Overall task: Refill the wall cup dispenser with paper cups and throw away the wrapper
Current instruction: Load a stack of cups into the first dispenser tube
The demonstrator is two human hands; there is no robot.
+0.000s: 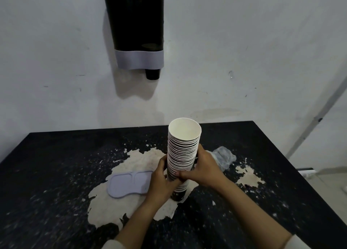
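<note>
Paper cups (181,154), nested stack, gripped mid-table by left hand (161,181) and right hand (201,167), fingers curled round. Wrapper (223,157) crumpled toward right edge. Wall dispenser (136,29) holding one dark cup (152,74).

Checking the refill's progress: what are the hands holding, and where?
Both hands, left and right, grip the upright stack of paper cups around its lower middle.

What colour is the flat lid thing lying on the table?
The lid is pale lilac-grey, seen in the head view, left of the cup stack.
</note>
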